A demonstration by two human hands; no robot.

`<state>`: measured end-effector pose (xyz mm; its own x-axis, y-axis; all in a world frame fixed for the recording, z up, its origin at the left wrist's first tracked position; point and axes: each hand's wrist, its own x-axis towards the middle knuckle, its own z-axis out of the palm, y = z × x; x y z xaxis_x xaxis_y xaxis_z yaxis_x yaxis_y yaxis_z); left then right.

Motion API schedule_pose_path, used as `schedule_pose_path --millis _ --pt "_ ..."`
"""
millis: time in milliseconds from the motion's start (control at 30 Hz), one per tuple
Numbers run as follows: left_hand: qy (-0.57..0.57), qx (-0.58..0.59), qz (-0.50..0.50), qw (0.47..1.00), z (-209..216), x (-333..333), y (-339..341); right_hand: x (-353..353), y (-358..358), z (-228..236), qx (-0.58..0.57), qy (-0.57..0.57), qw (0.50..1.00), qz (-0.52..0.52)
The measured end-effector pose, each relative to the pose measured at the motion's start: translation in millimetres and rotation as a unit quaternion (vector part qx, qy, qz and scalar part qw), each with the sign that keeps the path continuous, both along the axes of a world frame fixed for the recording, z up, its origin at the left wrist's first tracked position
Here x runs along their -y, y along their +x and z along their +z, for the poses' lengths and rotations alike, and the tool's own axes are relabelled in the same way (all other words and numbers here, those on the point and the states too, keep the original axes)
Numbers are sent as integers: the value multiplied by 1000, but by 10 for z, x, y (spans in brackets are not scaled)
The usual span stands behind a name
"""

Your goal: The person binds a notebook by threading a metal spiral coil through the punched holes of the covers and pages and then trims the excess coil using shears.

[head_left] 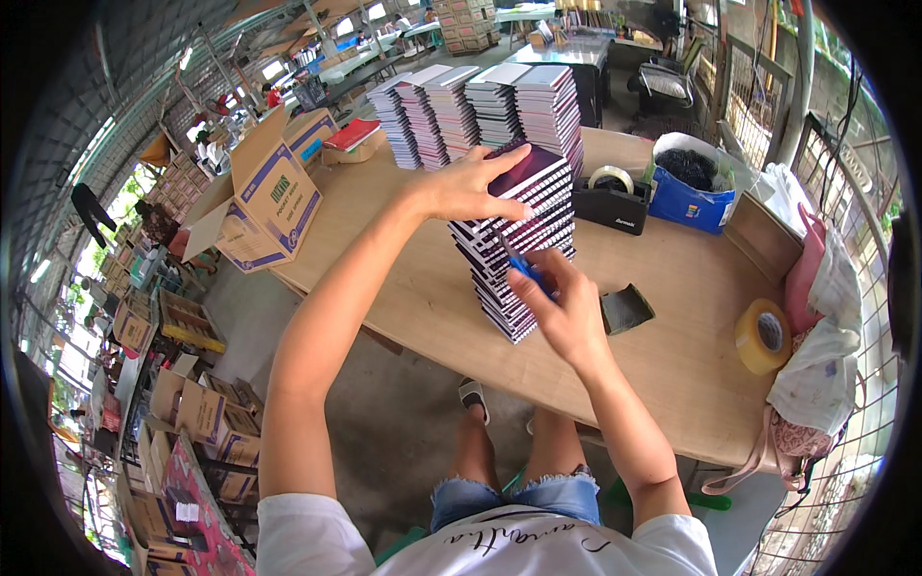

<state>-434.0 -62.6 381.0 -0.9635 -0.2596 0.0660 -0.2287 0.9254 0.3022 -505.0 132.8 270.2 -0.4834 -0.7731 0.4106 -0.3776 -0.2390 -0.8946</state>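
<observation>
A tall stack of spiral notebooks (519, 240) with dark purple covers stands at the table's near edge, its bound edges facing me. My left hand (475, 187) rests on the upper part of the stack, thumb and forefinger spread apart over the top notebooks. In front of the bindings, my right hand (569, 305) is closed around a small blue-handled hand tool (523, 267). Its narrow dark tip points up at the spirals. The exact kind of tool cannot be made out, as my fingers cover most of it.
Several more notebook stacks (451, 110) stand behind. Rightward are a tape dispenser (615, 204), a blue-and-white box of black coils (691, 197), a dark square piece (627, 309) and a yellow tape roll (764, 336). An open carton (279, 206) sits on the table's left side.
</observation>
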Motion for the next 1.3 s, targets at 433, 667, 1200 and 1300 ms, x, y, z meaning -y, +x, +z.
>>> schedule_pose_path --millis 433,667,1200,1300 --pt "-13 8 -12 1000 -8 -29 9 -13 58 65 141 95 980 98" --pt "-10 6 -9 1000 -18 -64 11 -96 147 -59 -164 -49 976 -133" --pt "-12 18 2 1000 -1 -71 26 -104 170 -142 -186 -50 970 -150" --pt "-11 21 4 1000 18 -84 20 -100 202 -116 -256 -52 947 -187"
